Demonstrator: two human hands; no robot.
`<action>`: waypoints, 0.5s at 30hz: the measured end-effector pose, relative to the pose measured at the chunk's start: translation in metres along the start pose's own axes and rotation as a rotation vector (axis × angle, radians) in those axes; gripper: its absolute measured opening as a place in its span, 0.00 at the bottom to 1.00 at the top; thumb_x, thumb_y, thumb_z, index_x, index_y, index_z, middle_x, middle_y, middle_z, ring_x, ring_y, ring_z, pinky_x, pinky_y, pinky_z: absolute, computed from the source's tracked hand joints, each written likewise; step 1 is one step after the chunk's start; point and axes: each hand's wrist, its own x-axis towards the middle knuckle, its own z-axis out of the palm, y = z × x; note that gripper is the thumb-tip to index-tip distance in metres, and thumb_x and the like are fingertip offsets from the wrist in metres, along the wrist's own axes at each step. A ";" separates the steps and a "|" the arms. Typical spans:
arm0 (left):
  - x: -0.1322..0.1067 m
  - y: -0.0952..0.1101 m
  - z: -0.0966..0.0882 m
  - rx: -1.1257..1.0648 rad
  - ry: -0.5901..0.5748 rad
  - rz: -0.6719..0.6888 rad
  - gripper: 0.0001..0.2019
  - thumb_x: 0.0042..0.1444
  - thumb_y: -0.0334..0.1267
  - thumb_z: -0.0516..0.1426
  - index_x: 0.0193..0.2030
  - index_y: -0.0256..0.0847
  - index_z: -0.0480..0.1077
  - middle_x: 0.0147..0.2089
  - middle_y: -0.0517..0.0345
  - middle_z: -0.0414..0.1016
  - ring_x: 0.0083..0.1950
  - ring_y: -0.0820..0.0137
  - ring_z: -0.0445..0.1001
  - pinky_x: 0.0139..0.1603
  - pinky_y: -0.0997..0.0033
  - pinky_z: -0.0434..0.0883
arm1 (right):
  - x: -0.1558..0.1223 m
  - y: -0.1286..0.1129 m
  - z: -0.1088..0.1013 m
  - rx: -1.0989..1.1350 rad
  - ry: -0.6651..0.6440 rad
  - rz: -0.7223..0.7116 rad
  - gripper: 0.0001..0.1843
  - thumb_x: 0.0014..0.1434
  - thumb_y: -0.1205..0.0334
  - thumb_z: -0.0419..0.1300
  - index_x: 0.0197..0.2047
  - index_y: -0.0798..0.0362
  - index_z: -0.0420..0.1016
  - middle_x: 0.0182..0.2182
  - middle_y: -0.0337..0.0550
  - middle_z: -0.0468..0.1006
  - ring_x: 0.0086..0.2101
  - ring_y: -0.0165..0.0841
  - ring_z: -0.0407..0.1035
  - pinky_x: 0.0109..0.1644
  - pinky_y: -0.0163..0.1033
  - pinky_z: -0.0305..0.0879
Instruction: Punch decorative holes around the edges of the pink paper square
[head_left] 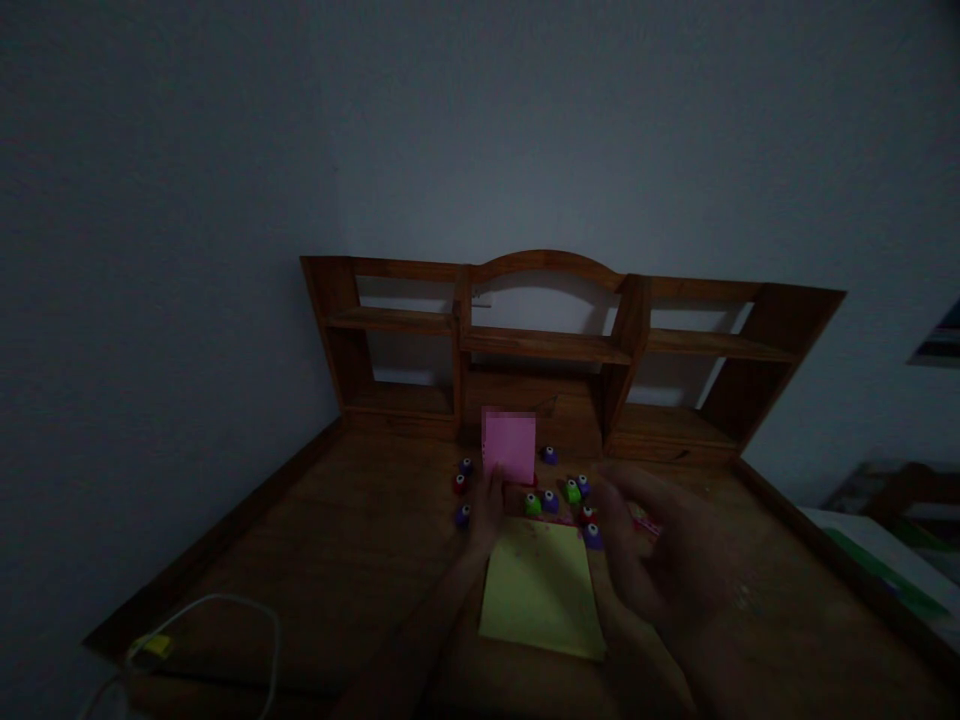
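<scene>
A square pink card (511, 447) stands upright in my left hand (487, 508), whose closed fingers grip its lower left part. My right hand (671, 550) is close to the camera and blurred, raised over the right side of the desk. Its thumb and fingers are apart, and I see nothing between them. Flat on the desk in front of me lies a yellow sheet (543, 590). Around the card and the sheet's far edge sit several small one-eyed figures, among them a green figure (532, 504), a purple figure (550, 455) and a red figure (460, 484).
A wooden shelf unit (545, 346) stands along the back of the wooden desk (337, 540). At the front left are a white cable (247, 600) and a yellow object (155, 646). A red patterned strip (645, 520) lies partly behind my right hand. The light is dim.
</scene>
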 end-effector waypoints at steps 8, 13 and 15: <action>0.008 -0.017 0.002 0.005 0.002 0.094 0.24 0.54 0.62 0.54 0.27 0.39 0.64 0.20 0.62 0.64 0.21 0.73 0.63 0.22 0.74 0.60 | -0.016 0.109 0.056 -0.436 -0.055 -0.037 0.15 0.64 0.57 0.49 0.45 0.54 0.74 0.33 0.51 0.80 0.32 0.41 0.75 0.35 0.39 0.66; 0.010 -0.019 0.002 0.036 -0.010 0.067 0.21 0.53 0.58 0.56 0.28 0.39 0.68 0.20 0.60 0.67 0.22 0.71 0.64 0.22 0.73 0.61 | -0.025 0.127 0.077 -0.235 -0.084 0.014 0.17 0.64 0.55 0.50 0.50 0.51 0.72 0.46 0.51 0.78 0.45 0.43 0.73 0.49 0.46 0.68; 0.009 -0.018 0.003 0.033 -0.046 0.072 0.20 0.53 0.56 0.57 0.29 0.38 0.70 0.21 0.59 0.68 0.21 0.71 0.65 0.22 0.73 0.61 | -0.026 0.128 0.079 -0.164 -0.092 0.024 0.17 0.62 0.55 0.52 0.51 0.50 0.73 0.48 0.50 0.77 0.48 0.44 0.71 0.52 0.48 0.67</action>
